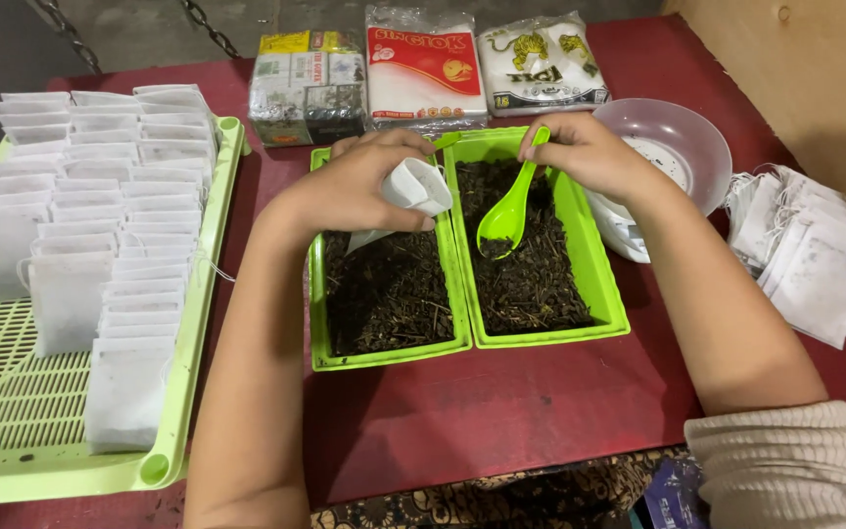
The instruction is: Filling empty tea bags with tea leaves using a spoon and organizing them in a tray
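Note:
My left hand (359,181) holds a small white filter bag (413,188) with its mouth open, above the left green tray (389,355) of dark loose tea. My right hand (585,152) grips a bright green plastic spoon (506,211) by its handle. The spoon's bowl carries a little tea and dips over the right green tray (550,336), which is also full of dark tea. The bag and the spoon are a short way apart.
A light green slotted tray (12,411) at the left holds rows of filled white bags (110,225). A pile of empty white bags (815,250) lies at the right, beside a clear bowl (682,132). Three packets (423,69) stand at the back of the red table (501,402).

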